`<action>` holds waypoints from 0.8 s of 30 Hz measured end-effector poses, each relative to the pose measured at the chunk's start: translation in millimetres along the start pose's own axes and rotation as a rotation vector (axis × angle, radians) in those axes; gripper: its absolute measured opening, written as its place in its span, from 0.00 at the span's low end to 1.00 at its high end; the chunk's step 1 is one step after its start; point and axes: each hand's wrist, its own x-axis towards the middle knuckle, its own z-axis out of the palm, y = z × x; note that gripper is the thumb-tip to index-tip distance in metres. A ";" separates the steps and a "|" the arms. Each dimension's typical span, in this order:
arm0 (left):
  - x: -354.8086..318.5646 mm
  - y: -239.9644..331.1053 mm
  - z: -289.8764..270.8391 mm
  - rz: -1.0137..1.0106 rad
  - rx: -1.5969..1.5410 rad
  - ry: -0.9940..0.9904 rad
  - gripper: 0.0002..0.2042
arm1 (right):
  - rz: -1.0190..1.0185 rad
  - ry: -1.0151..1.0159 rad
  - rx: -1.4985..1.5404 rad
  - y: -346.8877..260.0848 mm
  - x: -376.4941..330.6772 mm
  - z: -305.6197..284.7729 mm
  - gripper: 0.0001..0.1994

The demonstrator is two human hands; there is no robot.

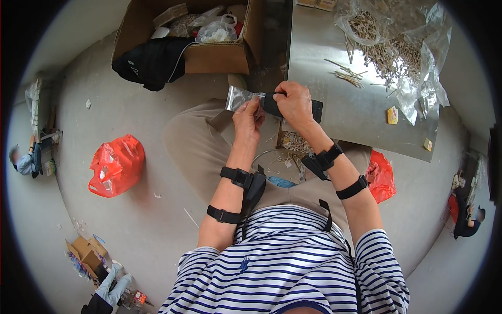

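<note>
My left hand (248,118) is closed, its fingers pinching a small clear plastic bag (237,97) that sticks out to the left. Just to its right, my right hand (296,104) grips a dark, flat black thing (271,105) whose exact kind I cannot make out. One end of it meets the bag near my left fingertips, and the other reaches past my right hand over the table edge. Both hands are held above my lap, beside the near left corner of a metal-topped table (361,128). Straps with black devices sit on both forearms.
Piles of thin sticks (397,57) and clear plastic lie on the table, with small yellow packets (392,115). A cardboard box (219,58) with a black garment stands ahead. Red plastic bags (117,165) rest on the floor either side. Other people sit at the room's edges.
</note>
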 end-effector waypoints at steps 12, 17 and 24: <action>-5.0 5.1 -0.1 0.024 0.076 -0.104 0.12 | 0.005 0.012 -0.031 -1.0 0.6 -1.7 0.07; -6.3 4.0 3.9 0.069 0.155 -0.038 0.16 | 0.004 0.003 -0.007 -0.7 0.7 -0.6 0.07; -11.2 16.8 7.8 0.123 0.268 -0.034 0.13 | 0.057 -0.016 0.032 0.0 1.5 -5.1 0.07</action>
